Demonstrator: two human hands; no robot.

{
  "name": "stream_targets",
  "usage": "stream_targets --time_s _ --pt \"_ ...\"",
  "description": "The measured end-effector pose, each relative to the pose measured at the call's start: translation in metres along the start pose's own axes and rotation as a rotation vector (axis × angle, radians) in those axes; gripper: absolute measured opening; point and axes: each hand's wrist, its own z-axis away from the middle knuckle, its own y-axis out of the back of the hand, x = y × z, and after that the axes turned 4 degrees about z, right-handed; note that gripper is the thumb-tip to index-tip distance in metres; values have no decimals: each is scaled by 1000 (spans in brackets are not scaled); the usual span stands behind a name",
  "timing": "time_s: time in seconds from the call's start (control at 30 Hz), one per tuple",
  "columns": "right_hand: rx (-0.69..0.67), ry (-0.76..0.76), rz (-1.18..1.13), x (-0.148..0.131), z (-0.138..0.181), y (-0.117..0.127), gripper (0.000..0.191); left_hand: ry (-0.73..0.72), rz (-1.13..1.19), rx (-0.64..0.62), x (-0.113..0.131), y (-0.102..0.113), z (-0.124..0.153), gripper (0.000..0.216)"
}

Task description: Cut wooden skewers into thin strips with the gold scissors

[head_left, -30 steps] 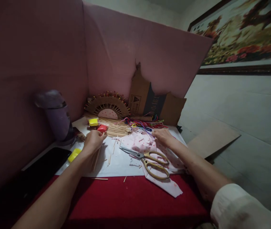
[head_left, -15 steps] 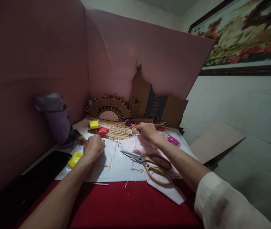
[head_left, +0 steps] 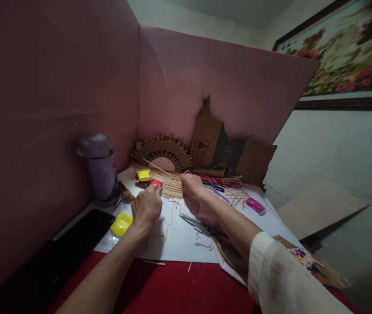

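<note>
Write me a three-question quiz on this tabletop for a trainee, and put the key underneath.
1. True or false: the right hand is holding the scissors.
2. What colour is the small packet farthest right on the white sheet? A yellow, B magenta, C red.
3. Fill in: the purple bottle stands to the ____ of the fan-shaped piece.

Key: 1. False; the scissors lie partly hidden by the right forearm. 2. B. 3. Left.

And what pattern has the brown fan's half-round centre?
Pink with reddish dots on the centre, best in the head view.
</note>
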Motion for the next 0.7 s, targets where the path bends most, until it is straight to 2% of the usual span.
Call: stream_targets --time_s 0.1,0.17,0.27,0.33,0.4,0.47,0.53,0.7 --pt "90 20 -220 13 0 11 18 -69 270 14 -3 -4 -3 22" --pt "106 50 -378 21 6 19 17 -104 550 -16 -3 -6 -4 17" --pt "79 107 -581 28 29 29 17 -119 1027 -201 2 -4 1 20" --pt "28 139 -801 30 52 32 17 -141 1234 -324 6 -1 6 24" --pt "-64 142 -1163 31 77 32 16 -173 1320 -382 11 2 11 26" --pt "-124 108 -1415 30 100 29 19 -198 1354 -408 15 3 17 24" --pt "-97 87 -1481 27 119 22 19 -222 1370 -433 18 2 22 22" --pt "31 111 -1421 14 142 -8 9 -278 1314 -470 25 -5 34 17"
